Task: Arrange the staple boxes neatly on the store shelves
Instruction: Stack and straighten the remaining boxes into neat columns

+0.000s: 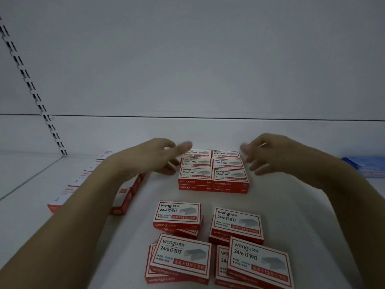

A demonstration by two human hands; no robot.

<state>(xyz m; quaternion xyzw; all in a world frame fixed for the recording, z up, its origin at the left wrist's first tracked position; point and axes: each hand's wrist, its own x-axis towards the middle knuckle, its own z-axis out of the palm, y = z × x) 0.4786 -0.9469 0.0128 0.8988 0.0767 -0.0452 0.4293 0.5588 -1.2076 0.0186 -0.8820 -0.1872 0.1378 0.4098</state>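
Note:
A tidy block of red-and-white staple boxes (213, 171), two columns wide and two layers high, sits mid-shelf. My left hand (158, 156) hovers just left of it, fingers spread, holding nothing. On the block's right side my right hand (268, 154) is likewise open and empty. Nearer to me lie loose, crooked piles: a left one (178, 214), a right one (236, 225), and two bigger piles at the front, left (180, 260) and right (257, 263). A row of boxes (123, 202) runs under my left forearm.
The white shelf (312, 226) meets a white back panel (187, 59). A slotted upright (31, 86) runs down the left. Blue packets (366, 165) lie at the far right edge of the shelf.

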